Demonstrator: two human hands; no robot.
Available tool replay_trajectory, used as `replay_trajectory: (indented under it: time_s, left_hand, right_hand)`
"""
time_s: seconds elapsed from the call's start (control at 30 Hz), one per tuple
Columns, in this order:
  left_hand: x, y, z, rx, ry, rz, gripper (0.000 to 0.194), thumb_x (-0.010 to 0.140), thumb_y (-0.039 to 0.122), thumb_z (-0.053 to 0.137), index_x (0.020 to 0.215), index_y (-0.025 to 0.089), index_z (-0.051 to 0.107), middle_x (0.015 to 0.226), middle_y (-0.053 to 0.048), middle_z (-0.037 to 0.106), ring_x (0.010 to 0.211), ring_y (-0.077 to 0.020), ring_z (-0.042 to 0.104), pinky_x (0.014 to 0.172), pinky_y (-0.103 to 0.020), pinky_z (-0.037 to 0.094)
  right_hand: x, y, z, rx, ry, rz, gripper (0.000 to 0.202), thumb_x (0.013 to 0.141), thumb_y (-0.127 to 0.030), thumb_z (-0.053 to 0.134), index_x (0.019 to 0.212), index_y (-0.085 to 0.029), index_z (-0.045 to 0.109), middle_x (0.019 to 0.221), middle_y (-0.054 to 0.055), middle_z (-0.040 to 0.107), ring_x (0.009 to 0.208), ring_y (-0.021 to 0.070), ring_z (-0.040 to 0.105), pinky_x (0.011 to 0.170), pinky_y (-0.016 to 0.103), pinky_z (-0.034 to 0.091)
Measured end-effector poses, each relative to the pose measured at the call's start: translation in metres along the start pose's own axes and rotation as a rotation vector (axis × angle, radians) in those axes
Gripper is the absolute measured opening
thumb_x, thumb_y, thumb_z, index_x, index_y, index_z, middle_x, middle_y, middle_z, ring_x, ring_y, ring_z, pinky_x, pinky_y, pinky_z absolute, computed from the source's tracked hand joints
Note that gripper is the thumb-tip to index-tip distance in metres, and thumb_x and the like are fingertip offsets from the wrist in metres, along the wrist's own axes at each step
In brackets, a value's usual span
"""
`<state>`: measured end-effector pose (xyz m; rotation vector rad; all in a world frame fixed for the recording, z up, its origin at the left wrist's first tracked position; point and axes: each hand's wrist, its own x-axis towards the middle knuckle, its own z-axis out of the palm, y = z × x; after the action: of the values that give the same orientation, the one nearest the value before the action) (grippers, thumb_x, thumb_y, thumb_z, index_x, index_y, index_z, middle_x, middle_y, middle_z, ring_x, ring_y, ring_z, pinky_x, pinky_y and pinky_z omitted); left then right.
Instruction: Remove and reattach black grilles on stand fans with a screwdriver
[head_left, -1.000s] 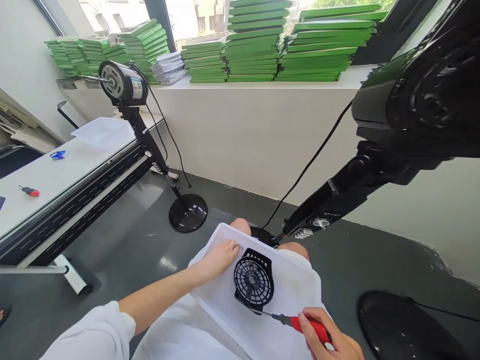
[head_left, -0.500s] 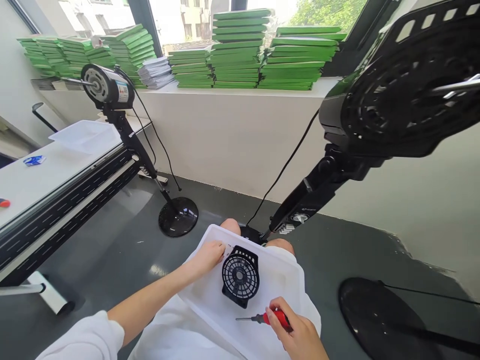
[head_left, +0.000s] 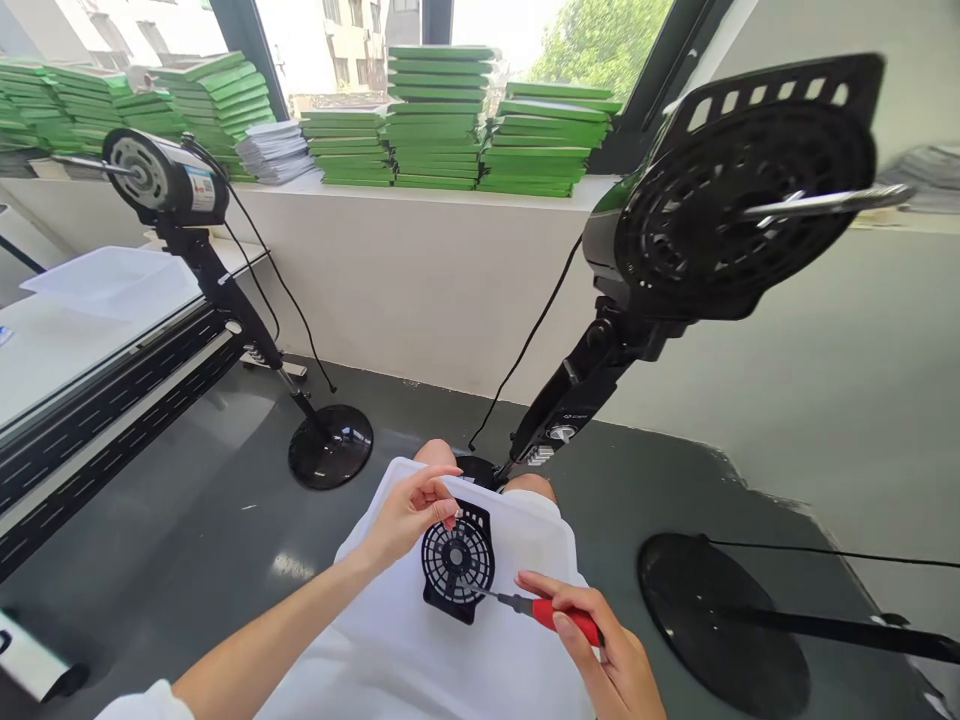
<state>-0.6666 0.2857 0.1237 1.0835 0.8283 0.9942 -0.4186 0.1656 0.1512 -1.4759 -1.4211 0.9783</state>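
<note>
A white plastic tray rests on the lap. In it lies a round black fan grille with a slotted top edge. My right hand grips a screwdriver by its red handle, and the shaft points left across the lower right of the grille. Above the grille's upper left is my left hand, thumb and forefinger pinched together. What sits between those fingertips is too small to make out.
A fan on a stand rises just ahead, its slotted black back plate at upper right. Another fan motor stands left beside a table. Round black bases sit on the floor. Green stacks line the windowsill.
My left hand has lifted from the tray's left side to above the grille, fingers pinched. The screwdriver has moved up, its tip now over the grille. The whole view has shifted.
</note>
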Motion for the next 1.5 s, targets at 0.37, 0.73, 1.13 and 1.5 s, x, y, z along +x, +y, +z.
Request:
replay_trajectory:
  time_s: [0.37,0.73,1.13,1.5]
  left_hand:
    - [0.026,0.078,0.107,-0.308,-0.156,0.225,0.052,0.083,0.041,0.085,0.127,0.023,0.065,0.069,0.004,0.063,0.06,-0.0074,0.061,0.059,-0.017,0.049]
    - [0.05,0.082,0.135,-0.266,-0.157,0.316,0.05,0.087,0.041,0.082,0.128,0.025,0.06,0.071,0.004,0.063,0.06,-0.0052,0.057,0.058,-0.014,0.045]
    - [0.075,0.1,0.156,-0.37,-0.192,0.258,0.065,0.078,0.045,0.089,0.131,0.02,0.06,0.072,0.003,0.063,0.06,-0.0066,0.059,0.06,-0.017,0.051]
    - [0.083,0.154,0.159,-0.351,-0.304,0.486,0.058,0.086,0.046,0.081,0.134,0.021,0.058,0.079,0.0,0.07,0.069,-0.012,0.066,0.069,-0.024,0.057]
  right_hand:
    - [0.076,-0.1,-0.032,-0.449,0.16,-0.765,0.018,0.104,-0.015,0.051,0.106,-0.026,0.065,0.085,0.0,0.065,0.06,0.0069,0.06,0.052,0.014,0.049]
    - [0.084,-0.091,-0.056,-0.361,0.209,-0.713,0.011,0.103,-0.023,0.059,0.108,-0.031,0.064,0.107,-0.002,0.073,0.085,0.0106,0.073,0.075,0.016,0.06]
    - [0.103,-0.101,-0.065,-0.194,0.35,-0.556,0.009,0.099,-0.032,0.065,0.094,-0.029,0.07,0.108,0.0,0.074,0.081,0.0134,0.074,0.068,0.017,0.061]
    - [0.108,-0.156,-0.1,-0.615,0.553,-0.95,0.011,0.101,-0.019,0.059,0.107,-0.028,0.062,0.113,0.002,0.074,0.087,0.0138,0.072,0.067,0.023,0.056]
